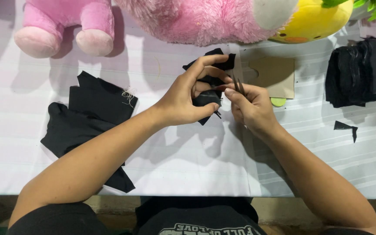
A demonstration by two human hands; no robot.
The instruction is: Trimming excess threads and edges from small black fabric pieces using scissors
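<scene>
My left hand [188, 98] is closed around a small piece of black fabric [207, 98], with more of it sticking out above the fingers near the table's middle. My right hand [251, 106] sits right beside it and pinches a thin metal tool [239, 86], tweezer-like, whose tips point up at the fabric's edge. Both hands hover just over the white striped tablecloth [188, 161].
Black fabric pieces [90, 113] lie at the left, a stack of black pieces [364, 74] at the right, and a small black scrap [344, 127] below it. A brown cardboard template [275, 76] lies behind my hands. Pink plush toys [66, 26] and a yellow one [314, 21] line the far edge.
</scene>
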